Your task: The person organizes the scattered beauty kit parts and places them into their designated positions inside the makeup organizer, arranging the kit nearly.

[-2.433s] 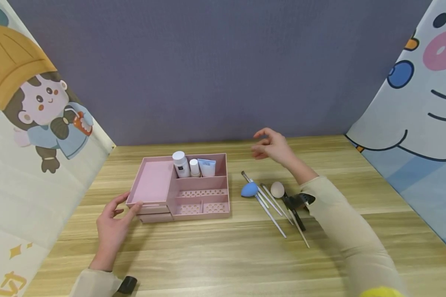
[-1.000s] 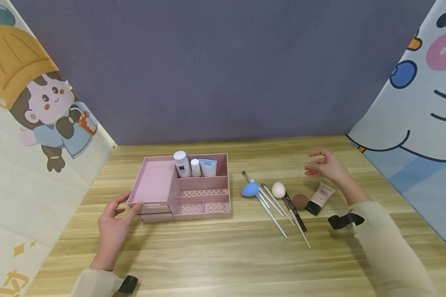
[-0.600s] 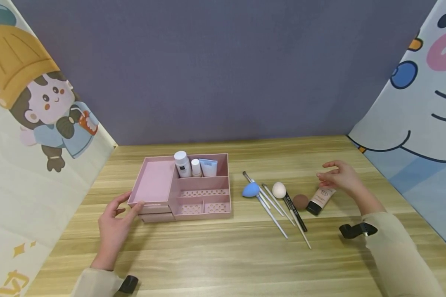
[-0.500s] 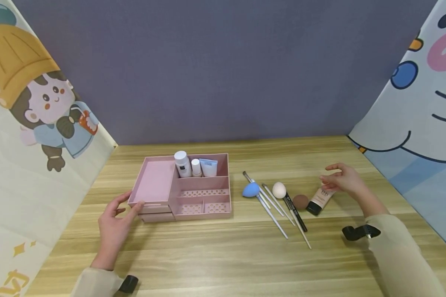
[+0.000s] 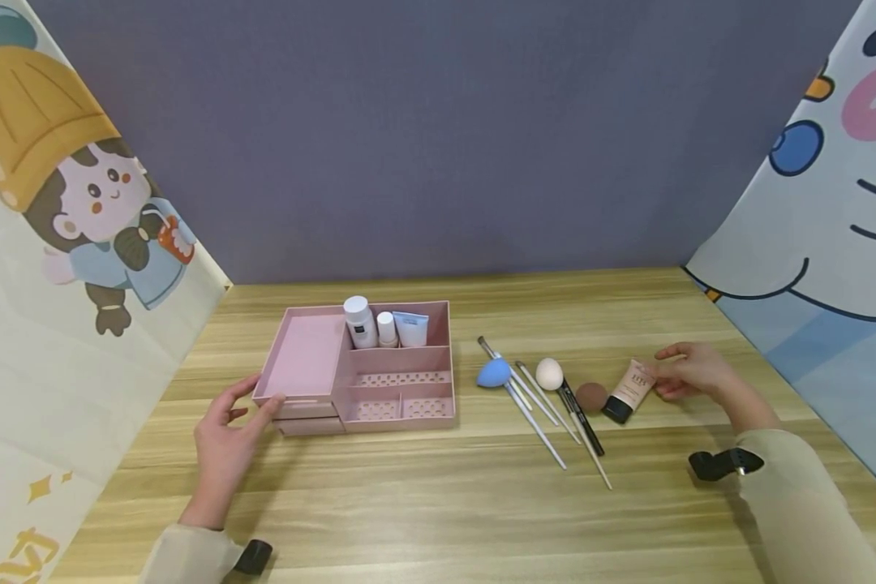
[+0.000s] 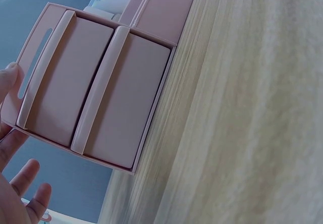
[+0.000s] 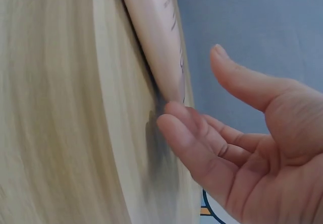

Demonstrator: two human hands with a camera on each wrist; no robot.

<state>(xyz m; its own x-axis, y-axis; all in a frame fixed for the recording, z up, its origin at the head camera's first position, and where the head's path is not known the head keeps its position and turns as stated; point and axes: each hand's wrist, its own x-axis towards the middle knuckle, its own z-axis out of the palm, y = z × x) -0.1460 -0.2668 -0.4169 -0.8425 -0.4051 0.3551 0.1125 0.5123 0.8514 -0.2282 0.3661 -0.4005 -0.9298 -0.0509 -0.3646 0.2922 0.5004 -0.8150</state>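
Observation:
My left hand (image 5: 222,450) holds the front left corner of a pink makeup organizer (image 5: 307,353), thumb at the slotted front and fingers along the side. In the left wrist view two drawer fronts (image 6: 75,77) face out, both pushed in. A white bottle (image 5: 361,326), a smaller white-capped bottle (image 5: 387,331) and a light blue tube (image 5: 412,330) stand in its back compartment. At the right, a beige cream tube (image 5: 635,384) with a black cap lies on the table. My right hand (image 5: 693,370) is at its flat end, fingertips at the tip and thumb (image 7: 237,77) raised apart.
Several makeup brushes (image 5: 536,430) lie between the organizer and the tube, with a blue sponge (image 5: 494,373), a cream-coloured sponge (image 5: 550,374), a brown sponge (image 5: 592,397) and a black pencil-like stick (image 5: 591,438) among them. A grey panel (image 5: 445,146) closes off the table's back.
The right hand has gone from behind the brushes rightward and down to the tube's flat end. My left hand has stayed at the organizer's corner.

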